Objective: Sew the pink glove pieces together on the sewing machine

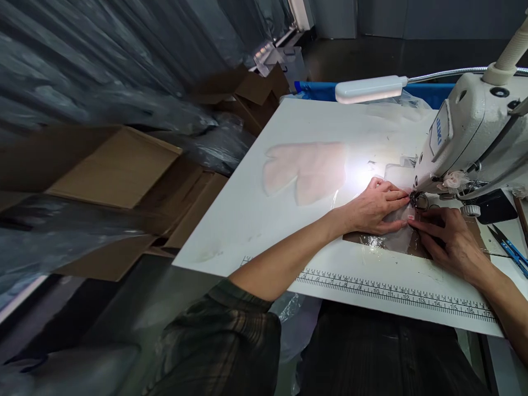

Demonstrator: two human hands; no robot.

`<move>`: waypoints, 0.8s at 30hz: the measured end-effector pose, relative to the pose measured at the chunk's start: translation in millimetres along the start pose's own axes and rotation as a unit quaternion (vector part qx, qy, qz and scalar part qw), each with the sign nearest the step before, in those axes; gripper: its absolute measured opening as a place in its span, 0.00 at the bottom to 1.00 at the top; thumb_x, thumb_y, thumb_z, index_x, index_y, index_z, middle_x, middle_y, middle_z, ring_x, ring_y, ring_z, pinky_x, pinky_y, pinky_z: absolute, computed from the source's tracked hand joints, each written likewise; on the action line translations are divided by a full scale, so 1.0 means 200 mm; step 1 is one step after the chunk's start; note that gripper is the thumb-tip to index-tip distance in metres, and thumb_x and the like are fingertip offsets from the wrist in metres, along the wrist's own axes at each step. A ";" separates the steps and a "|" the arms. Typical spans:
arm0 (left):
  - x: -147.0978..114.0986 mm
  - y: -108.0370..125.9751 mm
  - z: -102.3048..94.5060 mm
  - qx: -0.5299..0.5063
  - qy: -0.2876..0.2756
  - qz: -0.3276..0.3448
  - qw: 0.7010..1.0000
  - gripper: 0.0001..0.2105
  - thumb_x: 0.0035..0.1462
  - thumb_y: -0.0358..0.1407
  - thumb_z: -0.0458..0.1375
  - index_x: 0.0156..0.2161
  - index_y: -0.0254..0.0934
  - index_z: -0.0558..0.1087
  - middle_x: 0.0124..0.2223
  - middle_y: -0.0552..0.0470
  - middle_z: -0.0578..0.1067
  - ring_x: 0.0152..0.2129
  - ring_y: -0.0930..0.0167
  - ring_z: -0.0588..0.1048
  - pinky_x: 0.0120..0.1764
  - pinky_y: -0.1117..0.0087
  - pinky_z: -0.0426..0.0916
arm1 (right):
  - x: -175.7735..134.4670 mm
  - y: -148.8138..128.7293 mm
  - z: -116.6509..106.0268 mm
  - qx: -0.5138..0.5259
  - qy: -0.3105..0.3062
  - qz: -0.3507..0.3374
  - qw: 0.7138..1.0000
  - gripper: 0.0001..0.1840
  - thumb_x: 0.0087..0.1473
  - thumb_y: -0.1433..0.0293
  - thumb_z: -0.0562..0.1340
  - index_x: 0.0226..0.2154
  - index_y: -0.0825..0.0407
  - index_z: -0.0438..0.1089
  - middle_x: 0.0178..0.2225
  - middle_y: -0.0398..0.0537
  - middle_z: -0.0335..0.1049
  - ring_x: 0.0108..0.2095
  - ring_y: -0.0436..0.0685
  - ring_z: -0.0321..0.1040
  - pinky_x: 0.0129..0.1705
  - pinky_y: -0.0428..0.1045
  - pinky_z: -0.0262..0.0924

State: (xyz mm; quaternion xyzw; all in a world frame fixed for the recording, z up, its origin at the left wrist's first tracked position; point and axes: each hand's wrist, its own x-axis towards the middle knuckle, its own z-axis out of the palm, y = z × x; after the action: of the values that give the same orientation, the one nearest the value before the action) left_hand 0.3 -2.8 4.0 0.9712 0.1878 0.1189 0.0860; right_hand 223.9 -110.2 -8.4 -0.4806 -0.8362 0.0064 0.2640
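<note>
A piece of thin, pale sheer fabric (399,237) lies under the needle area of a white sewing machine (457,118). My left hand (376,209) rests on the fabric, fingers stretched and spread, tips close to the presser foot (419,201). From the other side, my right hand (447,236) reaches in with bent fingers, its fingertips closed on the fabric's edge just in front of the foot. Further left on the white table (247,220) a pale pink sheer cut piece (315,170) lies flat. The needle itself is hidden.
Blue-handled scissors (511,250) and a black phone-like object (498,207) lie right of the machine. A lamp (369,89) shines over the table. Along the front edge runs a printed ruler (383,291). Open cardboard boxes (119,165) with plastic stand at left.
</note>
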 end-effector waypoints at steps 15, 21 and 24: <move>0.00 0.01 0.00 0.067 0.046 0.018 0.997 0.24 0.67 0.48 0.49 0.56 0.31 0.71 0.56 0.35 0.72 0.47 0.58 0.71 0.50 0.55 0.61 | -0.01 0.00 -0.01 0.016 -0.018 0.013 1.000 0.18 0.65 0.67 0.56 0.50 0.42 0.78 0.46 0.55 0.70 0.45 0.63 0.67 0.46 0.61 0.68; 0.01 0.01 0.03 0.038 0.037 0.096 0.994 0.15 0.69 0.39 0.47 0.44 0.36 0.76 0.48 0.44 0.79 0.39 0.67 0.75 0.43 0.62 0.67 | -0.01 0.01 0.00 0.006 -0.018 0.024 1.000 0.19 0.65 0.66 0.55 0.51 0.41 0.77 0.45 0.54 0.71 0.43 0.63 0.68 0.46 0.63 0.68; 0.00 0.00 0.01 0.034 0.030 0.118 0.992 0.15 0.68 0.41 0.48 0.44 0.37 0.77 0.49 0.45 0.79 0.37 0.67 0.75 0.42 0.62 0.68 | -0.01 0.00 0.01 0.004 -0.013 0.028 1.000 0.19 0.65 0.66 0.55 0.51 0.41 0.77 0.45 0.54 0.71 0.42 0.62 0.67 0.45 0.62 0.68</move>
State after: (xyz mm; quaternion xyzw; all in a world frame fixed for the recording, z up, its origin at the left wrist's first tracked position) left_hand 1.5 -3.8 1.8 0.9849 0.0780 0.1512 0.0321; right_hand 224.4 -111.8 -10.4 -0.5025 -0.8258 0.0234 0.2551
